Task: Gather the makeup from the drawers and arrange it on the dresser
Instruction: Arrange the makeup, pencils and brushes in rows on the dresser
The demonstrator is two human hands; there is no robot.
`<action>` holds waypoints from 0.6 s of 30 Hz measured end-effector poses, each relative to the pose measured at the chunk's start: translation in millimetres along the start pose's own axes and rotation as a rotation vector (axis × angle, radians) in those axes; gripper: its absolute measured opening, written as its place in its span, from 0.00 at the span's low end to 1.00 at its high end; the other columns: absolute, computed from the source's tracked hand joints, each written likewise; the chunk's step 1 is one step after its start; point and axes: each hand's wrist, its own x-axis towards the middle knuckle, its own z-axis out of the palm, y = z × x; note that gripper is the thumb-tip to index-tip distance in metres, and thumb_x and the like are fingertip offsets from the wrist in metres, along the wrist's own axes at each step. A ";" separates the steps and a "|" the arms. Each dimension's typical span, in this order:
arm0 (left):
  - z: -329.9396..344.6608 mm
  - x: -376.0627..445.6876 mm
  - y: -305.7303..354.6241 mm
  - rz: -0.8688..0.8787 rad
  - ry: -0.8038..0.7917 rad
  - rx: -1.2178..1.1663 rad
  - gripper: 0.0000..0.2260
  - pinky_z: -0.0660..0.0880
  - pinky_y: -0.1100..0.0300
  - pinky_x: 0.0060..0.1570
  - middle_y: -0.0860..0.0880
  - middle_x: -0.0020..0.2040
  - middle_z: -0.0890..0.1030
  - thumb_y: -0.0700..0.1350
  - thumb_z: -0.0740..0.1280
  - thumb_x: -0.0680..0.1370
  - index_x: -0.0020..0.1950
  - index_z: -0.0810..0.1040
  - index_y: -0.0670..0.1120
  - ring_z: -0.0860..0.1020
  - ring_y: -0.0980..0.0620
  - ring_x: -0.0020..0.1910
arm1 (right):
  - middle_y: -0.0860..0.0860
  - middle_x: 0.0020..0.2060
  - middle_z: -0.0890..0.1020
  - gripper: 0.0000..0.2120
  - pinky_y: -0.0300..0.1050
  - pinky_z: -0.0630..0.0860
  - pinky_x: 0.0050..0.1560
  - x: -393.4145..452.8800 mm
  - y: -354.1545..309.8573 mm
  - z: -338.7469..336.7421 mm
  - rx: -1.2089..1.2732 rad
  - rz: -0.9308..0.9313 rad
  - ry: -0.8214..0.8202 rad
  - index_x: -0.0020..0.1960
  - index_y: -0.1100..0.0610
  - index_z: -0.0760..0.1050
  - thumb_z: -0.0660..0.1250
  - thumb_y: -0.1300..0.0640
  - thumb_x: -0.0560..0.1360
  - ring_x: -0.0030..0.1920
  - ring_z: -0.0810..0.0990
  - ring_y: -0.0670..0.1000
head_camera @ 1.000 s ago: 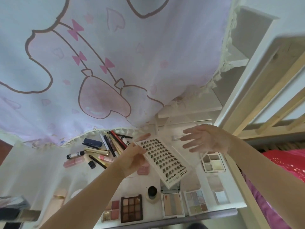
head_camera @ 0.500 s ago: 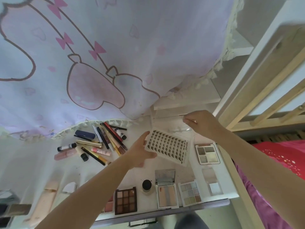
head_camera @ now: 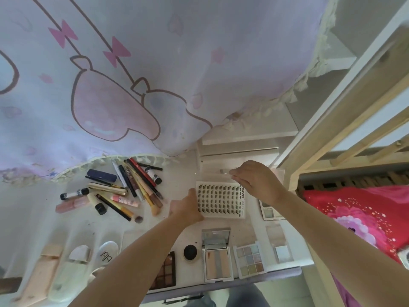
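Hands are being held over the white dresser top (head_camera: 181,180) in the centre of the frame. The false-lash tray (head_camera: 220,200), a white card with rows of dark lash clusters, is being gripped along its left edge by the left hand (head_camera: 187,208), thumb on top and the other fingers hidden underneath; the forearm is being extended up from the lower left. The tray is being kept roughly level just above the dresser, centre right. The right hand (head_camera: 256,181) is being reached in from the lower right, palm down, above the tray's upper right corner; its fingers are being curled and a thin clear item (head_camera: 224,172) is being pinched at the fingertips, too small to identify. To the left, a pile of pencils and tubes (head_camera: 124,189) is being left loosely heaped. Along the lower edge, open eyeshadow palettes (head_camera: 249,260) are being displayed in a row, beside a contour compact (head_camera: 218,260).
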 end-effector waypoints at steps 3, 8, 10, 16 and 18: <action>0.1 -0.6 7.0 0.002 0.041 0.084 0.23 0.71 0.57 0.51 0.49 0.55 0.78 0.47 0.64 0.75 0.66 0.59 0.45 0.78 0.48 0.53 | 0.51 0.28 0.82 0.19 0.38 0.69 0.41 -5.0 3.6 4.9 0.023 0.008 0.040 0.40 0.63 0.82 0.56 0.55 0.77 0.27 0.79 0.51; -3.6 -6.7 16.7 0.038 -0.007 -0.094 0.23 0.66 0.69 0.26 0.48 0.57 0.77 0.45 0.64 0.77 0.68 0.58 0.44 0.74 0.55 0.49 | 0.52 0.30 0.83 0.26 0.39 0.71 0.40 -5.7 6.9 6.2 0.028 -0.068 0.098 0.40 0.63 0.82 0.50 0.52 0.81 0.29 0.79 0.53; -5.0 -7.5 13.9 0.043 -0.028 -0.191 0.27 0.69 0.75 0.30 0.49 0.55 0.76 0.45 0.66 0.76 0.70 0.57 0.44 0.72 0.57 0.48 | 0.51 0.31 0.83 0.23 0.40 0.74 0.38 -3.6 8.0 5.3 -0.025 -0.144 0.142 0.40 0.61 0.81 0.51 0.54 0.81 0.31 0.79 0.53; -4.5 0.2 0.4 -0.038 -0.001 -0.273 0.31 0.67 0.61 0.60 0.52 0.59 0.77 0.50 0.66 0.75 0.73 0.54 0.50 0.76 0.51 0.59 | 0.49 0.37 0.84 0.03 0.45 0.79 0.39 -0.4 16.8 21.0 -0.179 -0.210 0.232 0.41 0.57 0.80 0.69 0.62 0.69 0.41 0.78 0.52; -3.9 0.0 0.0 -0.048 0.006 -0.288 0.27 0.67 0.59 0.61 0.51 0.59 0.77 0.46 0.63 0.76 0.72 0.56 0.49 0.76 0.51 0.59 | 0.51 0.38 0.84 0.04 0.45 0.80 0.39 -2.2 19.9 26.6 -0.177 -0.199 0.250 0.42 0.57 0.80 0.67 0.61 0.69 0.44 0.73 0.50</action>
